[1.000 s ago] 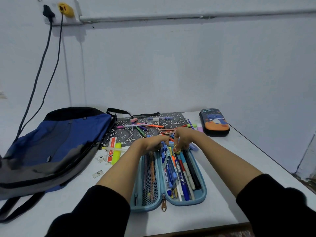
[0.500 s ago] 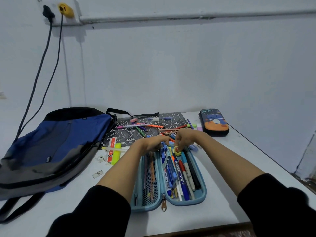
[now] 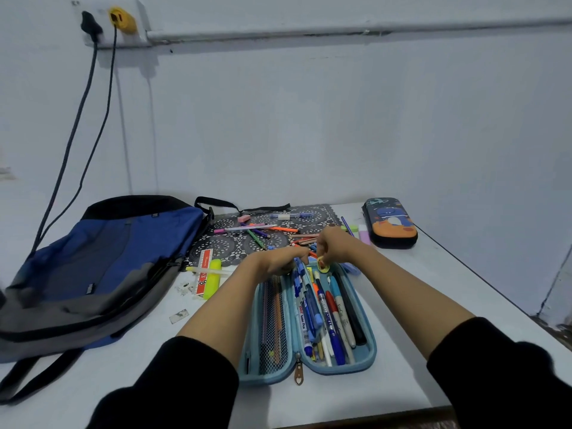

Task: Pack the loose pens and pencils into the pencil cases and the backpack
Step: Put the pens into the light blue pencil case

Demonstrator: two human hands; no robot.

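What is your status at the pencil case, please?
Right hand pinches small yellow item; left hand grip unclear. Blue case open, nearly full. Loose pens on mat.

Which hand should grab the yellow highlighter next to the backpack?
Left, probably. The yellow highlighter lies on the same side as the left hand, beside that forearm, while the right hand is busy pinching a small yellow thing.

A pink eraser [image 3: 244,218] lies on a patterned mat [image 3: 223,246] on the table [image 3: 399,382].

Open room right, crowded left and back
Bare table [image 3: 402,376] lies right of the open pencil case [image 3: 370,357]; the backpack [image 3: 108,258] fills the left, loose pens [image 3: 247,228] litter the mat [image 3: 223,246] behind.
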